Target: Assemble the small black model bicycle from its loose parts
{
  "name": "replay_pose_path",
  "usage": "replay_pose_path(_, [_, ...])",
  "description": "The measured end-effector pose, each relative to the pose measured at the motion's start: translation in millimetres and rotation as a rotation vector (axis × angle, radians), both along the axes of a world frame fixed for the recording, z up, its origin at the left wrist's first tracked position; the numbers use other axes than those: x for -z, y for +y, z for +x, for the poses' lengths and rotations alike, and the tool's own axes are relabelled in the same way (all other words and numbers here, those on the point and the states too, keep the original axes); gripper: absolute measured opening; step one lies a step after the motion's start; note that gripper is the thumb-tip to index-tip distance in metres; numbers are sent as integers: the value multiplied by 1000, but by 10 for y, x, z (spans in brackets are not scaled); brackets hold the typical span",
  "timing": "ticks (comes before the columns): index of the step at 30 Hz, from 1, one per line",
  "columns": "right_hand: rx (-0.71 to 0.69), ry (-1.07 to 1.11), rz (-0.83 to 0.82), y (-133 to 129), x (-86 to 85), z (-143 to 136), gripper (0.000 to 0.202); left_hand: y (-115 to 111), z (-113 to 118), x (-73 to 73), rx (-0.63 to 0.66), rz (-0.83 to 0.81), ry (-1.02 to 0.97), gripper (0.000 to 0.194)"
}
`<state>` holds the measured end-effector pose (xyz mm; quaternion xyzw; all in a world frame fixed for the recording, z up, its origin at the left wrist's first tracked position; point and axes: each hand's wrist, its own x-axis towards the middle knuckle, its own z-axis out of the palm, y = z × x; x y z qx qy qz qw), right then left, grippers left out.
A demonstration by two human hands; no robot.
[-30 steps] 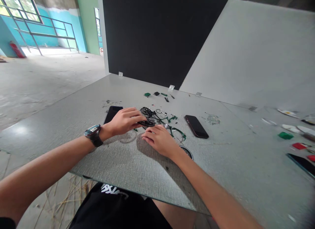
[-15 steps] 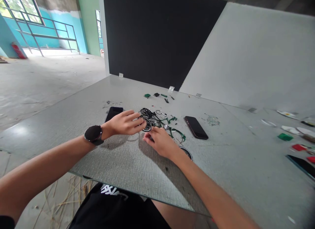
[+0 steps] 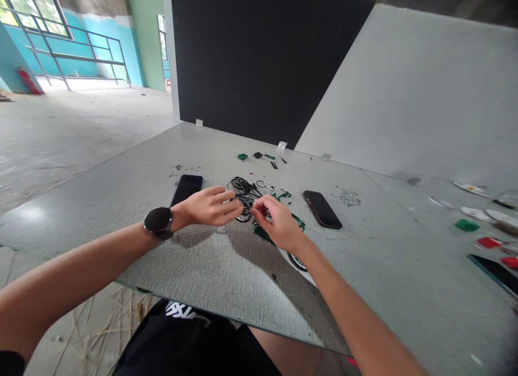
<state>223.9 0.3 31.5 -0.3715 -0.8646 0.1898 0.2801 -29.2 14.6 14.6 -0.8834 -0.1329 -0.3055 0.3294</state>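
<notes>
Fingers curled, my left hand [image 3: 215, 206] holds a small black spoked wheel [image 3: 245, 209] at its left edge. Close to the wheel's right side, my right hand [image 3: 279, 220] has thumb and index finger pinched together; what they hold, if anything, is too small to make out. Below and behind my right hand lie green bicycle frame parts [image 3: 263, 234], partly covered by it. Another wheel [image 3: 297, 261] shows under my right wrist. A black model bicycle part with a wheel [image 3: 241, 185] lies just beyond my hands, near thin silver parts [image 3: 265, 185].
One phone [image 3: 189, 188] lies beyond my left wrist, another [image 3: 322, 209] right of my right hand. Small green and black pieces [image 3: 258, 155] sit farther back on the glass-topped table [image 3: 194, 273]. At the far right are red and green pieces [image 3: 468, 225] and a dark device [image 3: 493, 273].
My right hand has lifted slightly and moved right, its fingertips now beside the wheel. The wheel in my left hand has shifted slightly. The green frame and the near wheel have shifted toward me.
</notes>
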Motion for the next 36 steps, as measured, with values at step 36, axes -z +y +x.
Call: replay_pose_path(36, [82, 132, -254, 23, 146, -145, 40, -8, 83, 67, 75, -16, -83, 15])
